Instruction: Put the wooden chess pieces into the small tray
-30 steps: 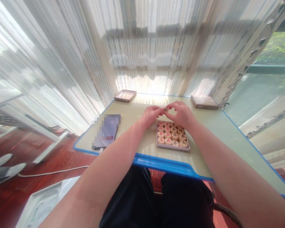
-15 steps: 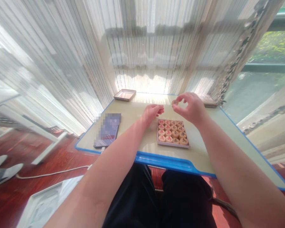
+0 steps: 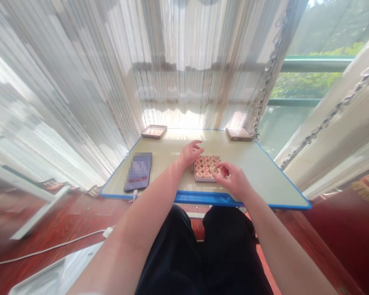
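A shallow box (image 3: 203, 179) on the pale table holds rows of round wooden chess pieces with red and black characters. My right hand (image 3: 230, 176) is over the box's right side, thumb and forefinger pinching a round piece (image 3: 214, 169) above the other pieces. Some pieces at the lower right are hidden by my fingers. Just left of the box's upper corner is my left hand (image 3: 192, 153), its fingers apart and nothing in them.
An empty lid-like tray (image 3: 154, 131) lies at the table's back left, a flat box (image 3: 239, 134) at the back right. A dark tablet (image 3: 140, 170) with a cable rests at the left. The table (image 3: 264, 180) has a blue edge; curtains hang behind.
My right hand has moved down and towards me, from behind the box to over its right side, with a piece in its pinch. The head view has shifted.
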`<control>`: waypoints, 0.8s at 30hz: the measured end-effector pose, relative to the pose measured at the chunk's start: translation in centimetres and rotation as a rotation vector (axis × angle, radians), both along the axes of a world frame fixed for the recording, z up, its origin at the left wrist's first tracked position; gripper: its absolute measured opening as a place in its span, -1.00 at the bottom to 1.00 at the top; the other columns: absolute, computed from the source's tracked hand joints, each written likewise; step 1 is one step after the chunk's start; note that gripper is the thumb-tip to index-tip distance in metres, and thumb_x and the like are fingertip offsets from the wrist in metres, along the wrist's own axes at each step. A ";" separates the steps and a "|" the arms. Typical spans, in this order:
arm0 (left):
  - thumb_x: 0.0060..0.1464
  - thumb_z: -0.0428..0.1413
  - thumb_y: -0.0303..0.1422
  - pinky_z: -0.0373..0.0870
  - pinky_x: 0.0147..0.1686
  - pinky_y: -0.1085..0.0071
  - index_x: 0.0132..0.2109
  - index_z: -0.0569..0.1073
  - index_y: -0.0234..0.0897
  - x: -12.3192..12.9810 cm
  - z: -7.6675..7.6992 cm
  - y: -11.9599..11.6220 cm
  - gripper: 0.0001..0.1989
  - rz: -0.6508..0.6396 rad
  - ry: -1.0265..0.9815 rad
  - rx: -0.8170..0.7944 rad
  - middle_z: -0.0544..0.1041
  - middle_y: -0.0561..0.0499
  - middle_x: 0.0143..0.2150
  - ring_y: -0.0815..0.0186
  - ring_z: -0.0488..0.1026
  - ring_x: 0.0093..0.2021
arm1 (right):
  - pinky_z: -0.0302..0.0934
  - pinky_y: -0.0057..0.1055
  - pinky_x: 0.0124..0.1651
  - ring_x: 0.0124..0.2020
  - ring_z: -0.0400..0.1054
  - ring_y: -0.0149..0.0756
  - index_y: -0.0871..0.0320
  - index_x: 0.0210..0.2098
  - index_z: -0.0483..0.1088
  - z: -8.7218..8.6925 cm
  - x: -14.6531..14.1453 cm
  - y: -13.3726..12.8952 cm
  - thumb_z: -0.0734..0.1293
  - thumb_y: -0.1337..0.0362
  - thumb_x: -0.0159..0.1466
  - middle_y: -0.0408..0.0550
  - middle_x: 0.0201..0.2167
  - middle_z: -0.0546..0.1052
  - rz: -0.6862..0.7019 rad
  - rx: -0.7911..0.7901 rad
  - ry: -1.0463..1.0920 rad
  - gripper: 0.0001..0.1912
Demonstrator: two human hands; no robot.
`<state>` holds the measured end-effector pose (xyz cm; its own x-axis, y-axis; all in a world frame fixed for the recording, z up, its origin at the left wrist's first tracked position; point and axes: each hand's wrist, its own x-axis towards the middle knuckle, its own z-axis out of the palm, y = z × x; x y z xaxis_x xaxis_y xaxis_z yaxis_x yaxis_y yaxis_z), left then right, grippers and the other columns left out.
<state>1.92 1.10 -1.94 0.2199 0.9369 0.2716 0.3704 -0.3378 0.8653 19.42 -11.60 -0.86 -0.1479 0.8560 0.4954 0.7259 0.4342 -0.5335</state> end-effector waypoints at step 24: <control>0.00 0.07 -0.25 0.41 -0.27 0.40 0.00 0.34 -0.31 -0.4 -0.4 -1.1 -0.59 0.071 0.131 0.056 0.51 -0.07 -0.20 0.32 0.47 -0.27 | 0.15 -0.32 -0.21 -0.37 0.23 -0.24 0.13 -0.37 0.44 -0.9 0.4 0.2 0.37 0.13 0.08 -0.11 -0.52 0.38 -0.034 0.043 -0.143 -0.79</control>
<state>1.49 -0.05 -2.37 0.1902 0.9357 0.2973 0.5033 -0.3529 0.7888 19.84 -11.43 -1.76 -0.1906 0.8402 0.5077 0.8080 0.4280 -0.4049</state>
